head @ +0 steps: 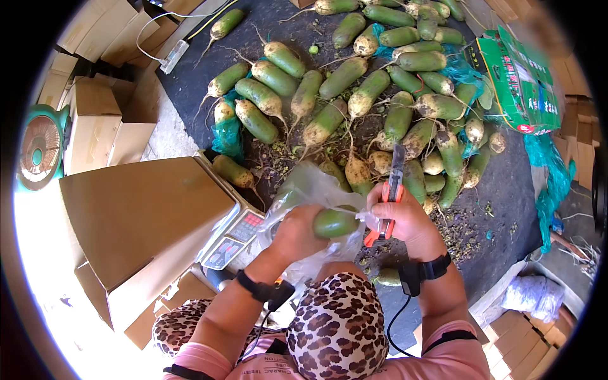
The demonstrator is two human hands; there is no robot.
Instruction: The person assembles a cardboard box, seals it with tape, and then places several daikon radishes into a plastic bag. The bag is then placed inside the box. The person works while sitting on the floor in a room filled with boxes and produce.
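My left hand (298,232) is closed around a green radish (335,223) that lies partly inside a clear plastic bag (304,183). In my right hand (403,213) is an orange-and-black utility knife (392,190), its blade extended and pointing away from me. The fingers of that same hand also pinch the edge of the bag. Beyond both hands, many green radishes (344,77) with pale, rooted ends lie on a dark mat (503,199), among soil and leaf scraps.
An open cardboard box (147,209) stands on a digital scale (237,232) at left. Farther left are a fan (40,147) and more boxes (95,114). A power strip (174,56) lies at upper left. A green printed package (517,85) and teal netting (551,185) are at right.
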